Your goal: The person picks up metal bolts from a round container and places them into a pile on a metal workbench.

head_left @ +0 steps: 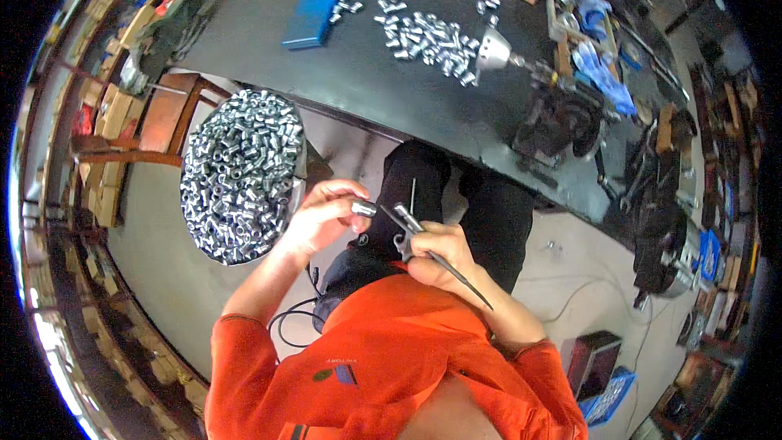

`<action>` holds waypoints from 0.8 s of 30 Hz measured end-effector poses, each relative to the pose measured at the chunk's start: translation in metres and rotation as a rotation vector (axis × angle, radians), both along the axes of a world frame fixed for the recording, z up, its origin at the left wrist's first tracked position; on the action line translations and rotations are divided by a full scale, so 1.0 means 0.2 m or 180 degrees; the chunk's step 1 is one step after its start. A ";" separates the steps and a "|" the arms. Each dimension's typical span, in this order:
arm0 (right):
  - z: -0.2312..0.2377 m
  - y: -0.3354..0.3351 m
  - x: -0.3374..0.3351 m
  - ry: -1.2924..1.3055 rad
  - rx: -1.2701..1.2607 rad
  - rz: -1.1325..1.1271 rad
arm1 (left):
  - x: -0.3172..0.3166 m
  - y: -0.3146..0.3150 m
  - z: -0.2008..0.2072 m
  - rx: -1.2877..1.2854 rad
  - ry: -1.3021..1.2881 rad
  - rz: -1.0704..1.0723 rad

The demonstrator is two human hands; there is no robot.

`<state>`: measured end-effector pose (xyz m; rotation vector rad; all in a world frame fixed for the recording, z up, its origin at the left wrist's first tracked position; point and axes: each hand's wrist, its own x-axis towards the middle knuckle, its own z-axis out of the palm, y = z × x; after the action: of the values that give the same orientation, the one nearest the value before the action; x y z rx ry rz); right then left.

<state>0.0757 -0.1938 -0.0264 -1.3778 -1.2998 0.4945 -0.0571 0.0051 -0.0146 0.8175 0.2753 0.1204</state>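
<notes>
Between the fingers of my left hand (pixel 324 216) is a short silver metal sleeve (pixel 364 209). My right hand (pixel 442 256) is closed around a slim, dark, pointed file (pixel 461 279), whose other end reaches toward the sleeve without clearly touching it. A silver metal tool (pixel 410 222) with a thin rod is also in my right fist; its exact kind is unclear. Left of my left hand stands a large round container heaped with similar metal sleeves (pixel 240 171). Both hands are over my lap, in front of the dark workbench (pixel 350 90).
A pile of metal sleeves (pixel 432 39) lies on the bench beside a blue box (pixel 314 11). Right of it are a dark vise-like fixture (pixel 562 118) and blue gloves (pixel 603 77). A wooden chair (pixel 167 118) stands behind the container. At lower right is a blue crate (pixel 607 398).
</notes>
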 end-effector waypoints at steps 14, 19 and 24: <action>0.03 -0.03 0.03 -0.0261 -0.0627 0.0191 | 0.09 -0.05 -0.11 0.0474 0.0265 -0.0170; -0.01 -0.02 0.01 -0.0369 -0.0753 0.0262 | 0.13 0.03 0.00 0.1840 0.0621 -0.0913; -0.02 -0.04 -0.01 -0.0264 -0.0696 0.0027 | 0.16 0.02 0.01 0.1665 0.0637 -0.0941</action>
<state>0.0747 -0.2009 -0.0307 -1.5885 -1.3495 0.6049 -0.0257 0.0089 -0.0136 1.3840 0.3129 -0.1767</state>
